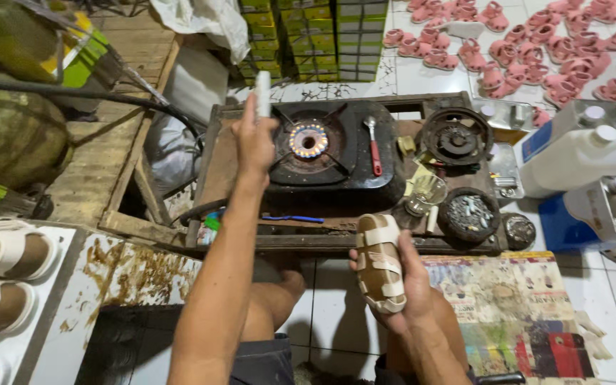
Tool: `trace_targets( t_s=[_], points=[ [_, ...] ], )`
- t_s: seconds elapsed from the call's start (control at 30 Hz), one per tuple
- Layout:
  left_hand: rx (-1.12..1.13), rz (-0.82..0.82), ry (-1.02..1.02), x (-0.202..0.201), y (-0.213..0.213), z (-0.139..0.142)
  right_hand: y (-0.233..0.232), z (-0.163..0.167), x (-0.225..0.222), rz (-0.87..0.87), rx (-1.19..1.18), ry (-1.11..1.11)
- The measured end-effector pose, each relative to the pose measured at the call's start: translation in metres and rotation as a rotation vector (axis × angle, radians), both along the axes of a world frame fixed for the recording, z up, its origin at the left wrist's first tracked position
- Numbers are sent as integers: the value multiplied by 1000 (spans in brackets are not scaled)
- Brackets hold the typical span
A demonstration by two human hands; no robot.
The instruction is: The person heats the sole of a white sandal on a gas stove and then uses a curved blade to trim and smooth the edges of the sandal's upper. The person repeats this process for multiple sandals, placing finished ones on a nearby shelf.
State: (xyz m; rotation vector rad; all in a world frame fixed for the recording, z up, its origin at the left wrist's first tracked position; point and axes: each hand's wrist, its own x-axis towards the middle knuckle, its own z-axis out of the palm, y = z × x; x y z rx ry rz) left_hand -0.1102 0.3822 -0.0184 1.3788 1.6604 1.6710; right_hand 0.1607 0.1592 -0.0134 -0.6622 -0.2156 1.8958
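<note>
We see an evenly lit scene under soft overhead light, with no hard shadows. The white floor tiles (422, 75) at the top reflect a mild sheen, and the white plastic jug (579, 157) at the right looks almost washed out. The lit burner (309, 140) glows orange and blue at the middle, a small bright spot against the dark stove top (336, 171). Shadow gathers under the low wooden table (351, 242) and in the gap at its left. The wide lens bends lines near the edges, and the corners look softer than the sharp centre. The left hand (254, 142) shows slight motion blur.
</note>
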Motion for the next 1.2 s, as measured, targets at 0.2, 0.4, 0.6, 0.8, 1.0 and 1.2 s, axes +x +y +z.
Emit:
trace_targets(
  t_s=[0.2,0.4,0.6,0.8,1.0,1.2],
  points=[
    [193,11,182,20,-14,-20,0,1,-1,26,11,46],
    [98,24,234,24,-30,-19,-1,5,2,-6,-137,-71],
    [72,-45,154,17,-43,-9,6,18,4,71,-113,-165],
    [68,-128,33,-1,-51,-8,67,19,6,85,-15,-601],
    [109,-251,-917,11,-106,31,183,23,-34,86,405,-1035],
    [-270,-550,-1385,66,-218,33,293,31,-124,107,855,-1539]
  ],
)
